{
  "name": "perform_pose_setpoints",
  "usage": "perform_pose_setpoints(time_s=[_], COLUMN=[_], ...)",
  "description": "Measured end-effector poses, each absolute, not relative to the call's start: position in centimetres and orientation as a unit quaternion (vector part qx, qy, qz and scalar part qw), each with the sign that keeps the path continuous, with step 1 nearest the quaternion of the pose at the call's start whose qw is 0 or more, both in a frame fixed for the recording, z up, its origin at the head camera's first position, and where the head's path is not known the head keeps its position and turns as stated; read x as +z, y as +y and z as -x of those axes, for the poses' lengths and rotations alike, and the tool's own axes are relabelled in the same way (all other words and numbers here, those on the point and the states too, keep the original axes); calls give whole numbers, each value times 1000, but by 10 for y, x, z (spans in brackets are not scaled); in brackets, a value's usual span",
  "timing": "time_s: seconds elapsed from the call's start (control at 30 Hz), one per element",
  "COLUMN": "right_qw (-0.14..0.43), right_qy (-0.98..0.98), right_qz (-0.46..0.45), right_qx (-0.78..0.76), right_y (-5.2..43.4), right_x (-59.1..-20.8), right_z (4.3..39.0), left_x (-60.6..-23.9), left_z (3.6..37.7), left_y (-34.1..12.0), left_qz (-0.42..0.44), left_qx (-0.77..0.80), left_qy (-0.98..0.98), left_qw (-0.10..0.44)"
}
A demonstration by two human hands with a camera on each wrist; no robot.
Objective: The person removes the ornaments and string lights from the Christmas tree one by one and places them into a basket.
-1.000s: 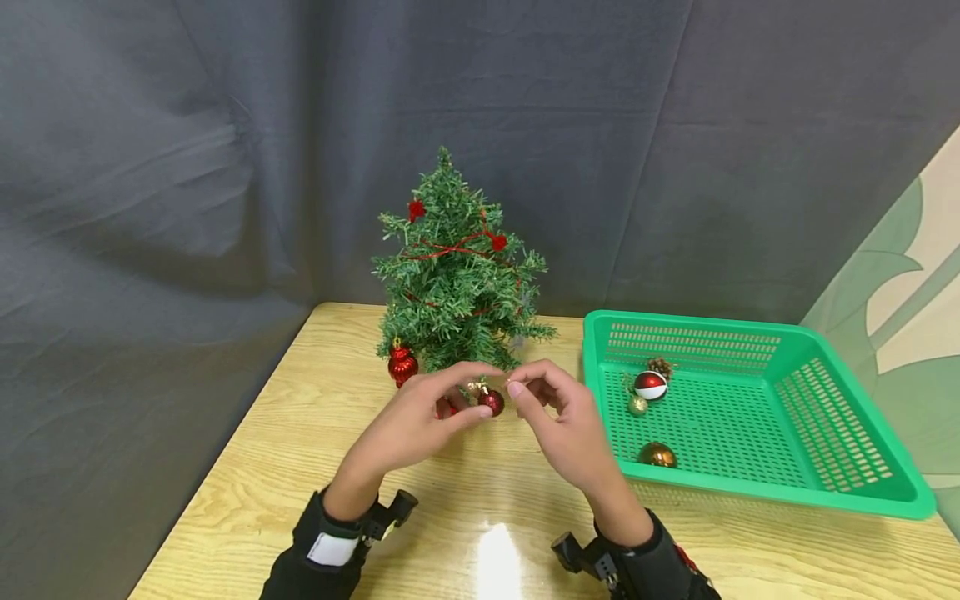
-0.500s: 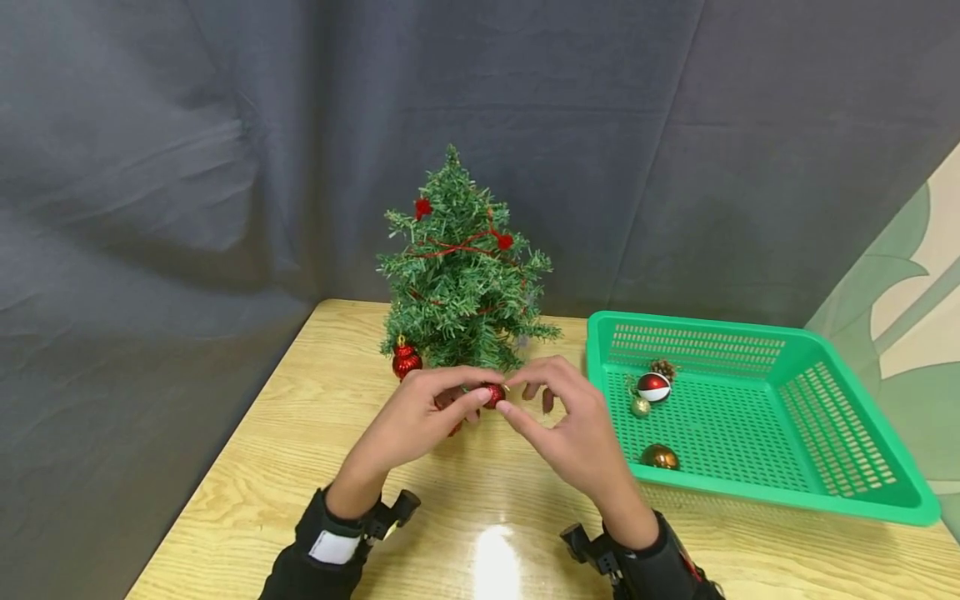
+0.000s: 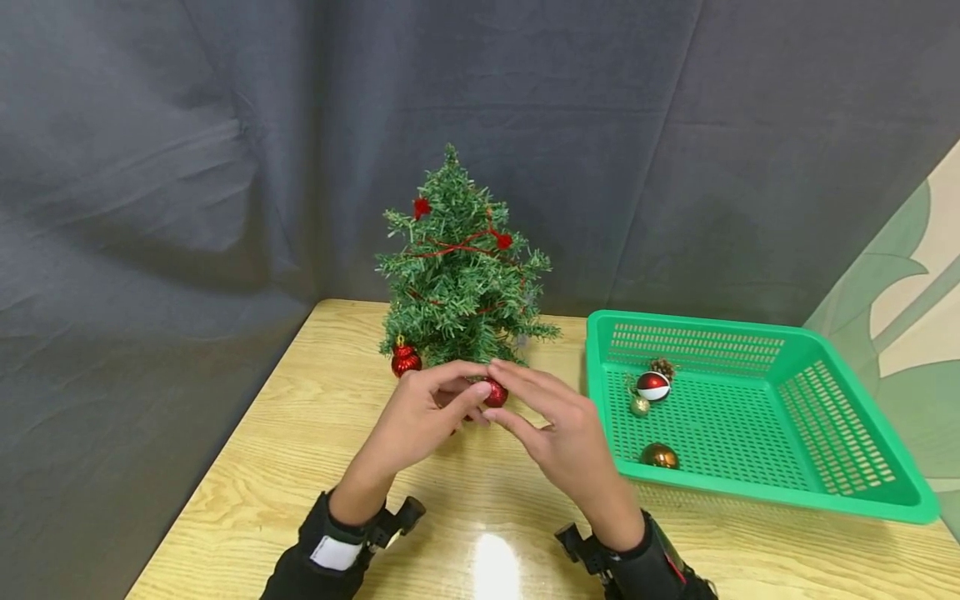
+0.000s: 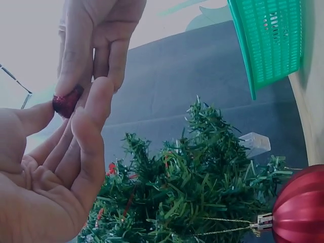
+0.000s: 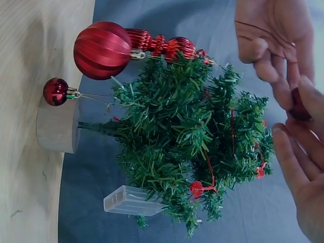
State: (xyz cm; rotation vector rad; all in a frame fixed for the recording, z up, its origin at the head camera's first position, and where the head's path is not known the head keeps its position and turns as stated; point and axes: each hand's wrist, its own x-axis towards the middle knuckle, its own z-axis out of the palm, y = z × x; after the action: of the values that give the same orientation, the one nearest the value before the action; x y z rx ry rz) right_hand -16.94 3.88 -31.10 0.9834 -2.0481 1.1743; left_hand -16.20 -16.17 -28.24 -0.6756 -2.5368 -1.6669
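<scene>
Head view shows me both hands meeting in front of the small Christmas tree (image 3: 459, 275), above the wooden worktop (image 3: 300, 450). The left hand (image 3: 408, 421) and the right hand (image 3: 558, 429) both pinch a small red glitter bauble (image 3: 494, 392); the fingers (image 4: 76, 55) of each hand are clamped on it, thumb against fingertips. The bauble is in the air, just in front of the lowest branches, not hanging on anything. I judge the step is preparing the bauble for hanging, probably opening its thread loop, though I cannot see the loop. The next move calls for a free branch tip and a steady, fine pinch. A green basket (image 3: 847, 492) with more ornaments stands at the right.
</scene>
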Motion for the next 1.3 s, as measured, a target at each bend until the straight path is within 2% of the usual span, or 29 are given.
perform_pose_setpoints(time_s=[0.13, 0.37, 0.73, 0.87, 1.1, 1.3], right_qw=[312, 294, 282, 251, 164, 75], right_qy=[-759, -765, -819, -847, -884, -929], right_qz=[-363, -362, -378, -375, -397, -347], right_qx=[442, 444, 326, 279, 184, 106], right_y=[39, 48, 91, 116, 173, 225], right_x=[-311, -306, -281, -271, -266, -277], right_z=[169, 171, 199, 218, 261, 291], left_x=[-280, -277, -275, -276, -278, -276], left_z=[161, 162, 162, 161, 157, 156], left_y=[-159, -158, -159, -160, -163, -164], left_qz=[222, 235, 244, 249, 239, 242], left_qx=[-551, -532, -528, -517, -497, -482], left_qy=[-804, -813, -813, -819, -834, -842], left_qw=[-8, -28, -32, -19, -6, -3])
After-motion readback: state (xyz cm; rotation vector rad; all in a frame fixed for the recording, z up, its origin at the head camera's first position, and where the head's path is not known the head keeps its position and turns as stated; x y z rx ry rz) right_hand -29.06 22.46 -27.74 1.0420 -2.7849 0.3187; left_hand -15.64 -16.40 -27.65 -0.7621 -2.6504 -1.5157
